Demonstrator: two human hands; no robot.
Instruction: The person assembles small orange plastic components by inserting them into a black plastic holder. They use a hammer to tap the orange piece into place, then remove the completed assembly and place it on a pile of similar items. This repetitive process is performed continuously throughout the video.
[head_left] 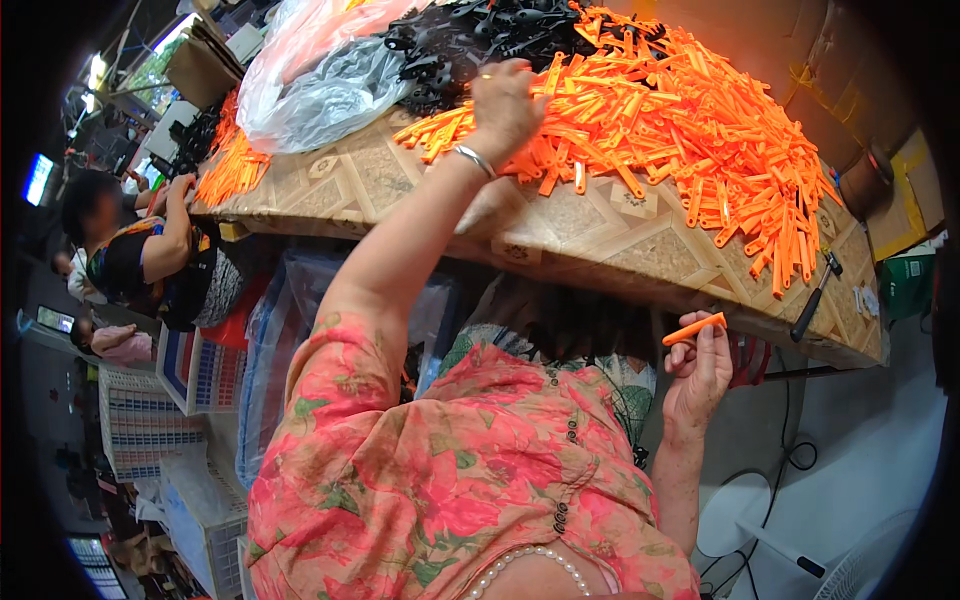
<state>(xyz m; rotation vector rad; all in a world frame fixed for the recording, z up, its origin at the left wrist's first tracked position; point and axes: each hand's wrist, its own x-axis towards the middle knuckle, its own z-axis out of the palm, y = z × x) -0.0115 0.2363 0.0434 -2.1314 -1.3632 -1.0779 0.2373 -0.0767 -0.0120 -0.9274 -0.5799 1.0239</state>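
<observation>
A heap of flat, narrow orange plastic pieces, many with a hole at one end, covers much of the table. Behind it, toward the left, lies a pile of black plastic parts. My left hand reaches to where the two piles meet. Its fingers are curled, and their tips and anything in them are hidden. At the table's front edge on the right, my right hand pinches a single orange plastic piece between thumb and fingers, apart from the heap.
A hammer lies at the table's right end. Clear plastic bags sit at the back left, beside a smaller orange pile. Another person sits at the far left. Plastic crates stand below; a fan is lower right.
</observation>
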